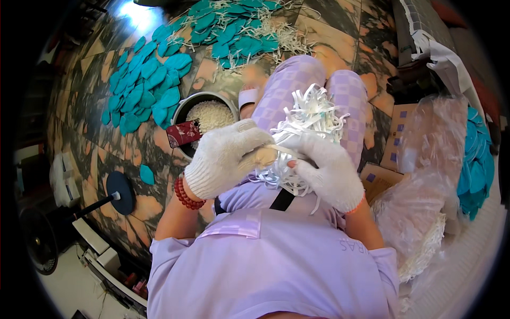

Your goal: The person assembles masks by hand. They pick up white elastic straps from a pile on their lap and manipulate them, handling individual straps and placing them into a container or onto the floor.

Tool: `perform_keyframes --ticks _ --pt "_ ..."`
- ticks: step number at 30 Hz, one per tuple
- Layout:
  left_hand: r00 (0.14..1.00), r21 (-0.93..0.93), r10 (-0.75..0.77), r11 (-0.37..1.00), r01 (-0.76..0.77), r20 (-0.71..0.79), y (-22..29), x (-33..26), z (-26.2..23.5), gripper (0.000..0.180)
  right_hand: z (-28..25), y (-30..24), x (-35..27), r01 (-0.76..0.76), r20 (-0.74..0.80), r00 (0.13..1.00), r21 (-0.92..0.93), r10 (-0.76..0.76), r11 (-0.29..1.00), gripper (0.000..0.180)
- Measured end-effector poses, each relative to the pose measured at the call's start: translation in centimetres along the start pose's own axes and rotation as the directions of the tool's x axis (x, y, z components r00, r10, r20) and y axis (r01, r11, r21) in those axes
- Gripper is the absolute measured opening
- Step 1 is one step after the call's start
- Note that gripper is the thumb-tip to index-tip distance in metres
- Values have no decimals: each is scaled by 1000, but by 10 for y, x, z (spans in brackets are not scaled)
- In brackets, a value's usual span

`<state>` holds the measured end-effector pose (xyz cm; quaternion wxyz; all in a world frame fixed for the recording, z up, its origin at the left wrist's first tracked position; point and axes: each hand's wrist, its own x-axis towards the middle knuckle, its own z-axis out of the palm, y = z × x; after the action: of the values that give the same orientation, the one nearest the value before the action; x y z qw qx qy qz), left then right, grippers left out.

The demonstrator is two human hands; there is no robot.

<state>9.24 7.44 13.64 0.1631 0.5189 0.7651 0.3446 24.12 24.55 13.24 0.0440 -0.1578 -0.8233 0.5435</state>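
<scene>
White knitted gloves cover both of my hands, which meet above my lap. My left hand [226, 157] is closed, its fingers pinching one end of a narrow white strip [281, 150]. My right hand [326, 169] is closed on the strip's other end, with a fingertip showing through the glove. A cream-coloured patch lies at my left fingers; whether it is glove or a held piece I cannot tell. Under and beyond the hands, a tangled heap of shiny white strips [313, 117] rests on my thighs.
Left of my knees stands a metal pot [183, 109] of small white pieces, with a dark red patterned phone or case [184, 134] across its rim. Teal oval pieces [146, 87] cover the floor ahead. Plastic bags [430, 154] and cardboard [380, 183] lie right; a fan [40, 242] stands left.
</scene>
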Motion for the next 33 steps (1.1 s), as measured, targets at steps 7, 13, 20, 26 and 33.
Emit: perform_keyframes --ticks 7,13,20,26,33 --pt "978 -202 92 978 -53 186 11 10 16 13 -19 9 -24 212 -133 977 448 -170 869 17" --pt "896 -396 188 918 -14 403 4 6 15 16 -61 17 -17 276 -269 959 958 -85 78 36" --pt "933 -683 -207 637 358 296 -47 -42 18 23 -153 70 -41 539 -623 778 728 80 424 32" --pt "844 -819 -364 277 502 394 -28 -18 30 23 -69 40 -10 -158 -443 894 -157 73 975 17" --pt "910 -816 -251 408 409 330 -18 0 43 31 -26 52 14 72 -223 932 -658 -285 750 26"
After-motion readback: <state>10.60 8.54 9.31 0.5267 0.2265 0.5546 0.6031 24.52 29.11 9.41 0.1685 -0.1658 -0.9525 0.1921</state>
